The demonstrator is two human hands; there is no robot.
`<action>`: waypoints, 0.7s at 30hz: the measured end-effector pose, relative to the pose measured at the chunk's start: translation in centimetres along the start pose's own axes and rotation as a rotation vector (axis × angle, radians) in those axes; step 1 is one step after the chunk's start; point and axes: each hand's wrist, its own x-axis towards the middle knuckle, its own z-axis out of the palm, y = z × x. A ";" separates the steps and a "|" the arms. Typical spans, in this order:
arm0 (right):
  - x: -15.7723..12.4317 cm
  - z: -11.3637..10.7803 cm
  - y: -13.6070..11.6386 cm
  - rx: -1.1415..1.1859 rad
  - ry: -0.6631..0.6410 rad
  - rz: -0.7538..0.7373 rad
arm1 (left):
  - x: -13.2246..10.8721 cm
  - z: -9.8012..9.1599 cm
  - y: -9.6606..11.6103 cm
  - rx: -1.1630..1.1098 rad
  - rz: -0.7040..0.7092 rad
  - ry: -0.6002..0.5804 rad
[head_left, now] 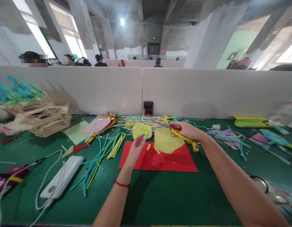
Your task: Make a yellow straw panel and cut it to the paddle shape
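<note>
My right hand (180,129) is closed round a yellow tool (183,135), perhaps scissors, whose grey tip points left. Beneath it lies a yellow ribbed sheet (168,143) with a rounded outline, over the back of a red sheet (157,162). My left hand (138,144) hovers at the left part of the red sheet, fingers pointing up and bent near a round yellow-green striped piece (143,130). Whether its fingertips hold anything is too small to tell. A small yellow scrap (148,147) lies between the hands.
Coloured strips (98,164) lie left, beside a white power bank (62,176) with cables. A yellow glue gun (195,146) sits right of the red sheet. Purple and teal scraps (228,137) are farther right. A cardboard frame (46,116) stands back left, before a pale partition (100,91).
</note>
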 end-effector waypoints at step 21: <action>2.8 0.4 0.1 0.188 -0.203 0.007 | 1.9 3.0 -1.0 0.059 -0.274 -0.597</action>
